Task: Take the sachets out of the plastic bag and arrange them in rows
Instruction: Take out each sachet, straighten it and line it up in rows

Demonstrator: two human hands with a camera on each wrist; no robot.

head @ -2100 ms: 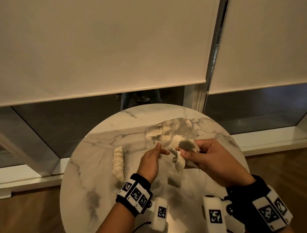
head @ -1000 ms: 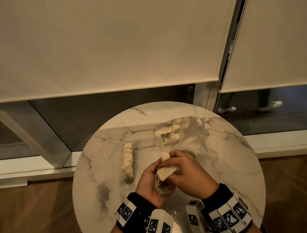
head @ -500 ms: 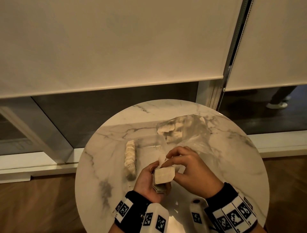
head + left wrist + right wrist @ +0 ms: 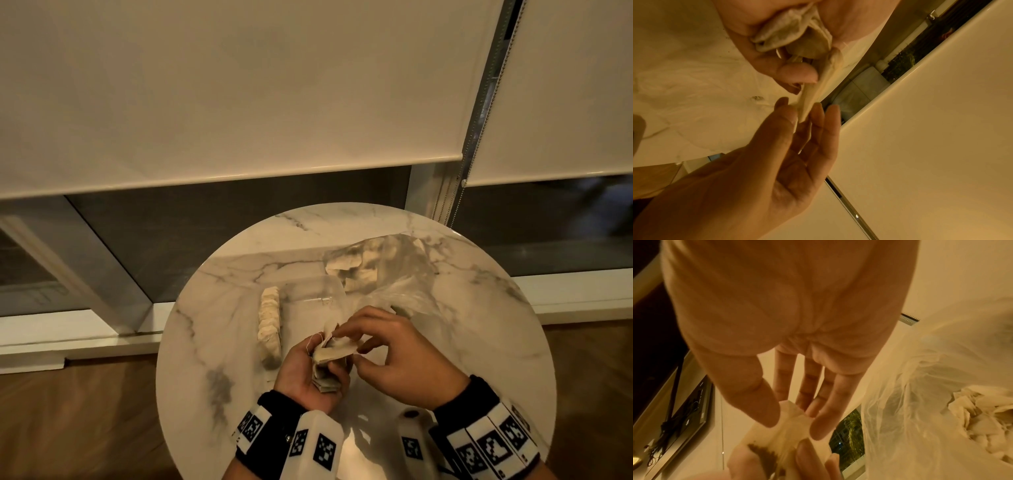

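Near the front of the round marble table (image 4: 479, 342), my left hand (image 4: 329, 363) cups a small stack of pale sachets (image 4: 325, 382). In the left wrist view the stack (image 4: 781, 35) lies in the curled palm. My right hand (image 4: 347, 344) pinches the top sachet (image 4: 334, 351) between thumb and fingers; the sachet (image 4: 793, 426) shows dark contents. A row of sachets (image 4: 270, 325) lies to the left of my hands. The clear plastic bag (image 4: 394, 270) lies behind them with more sachets (image 4: 346, 263) inside.
The table stands against a window with lowered roller blinds (image 4: 239, 102) and a bead chain (image 4: 472, 137). Wooden floor (image 4: 68, 411) surrounds it. Bare marble shows left of the row and at the right side.
My hands came together near the table's front, and the sachets passed into my left palm. Since half a second ago the right fingers have tilted the top sachet edge-on.
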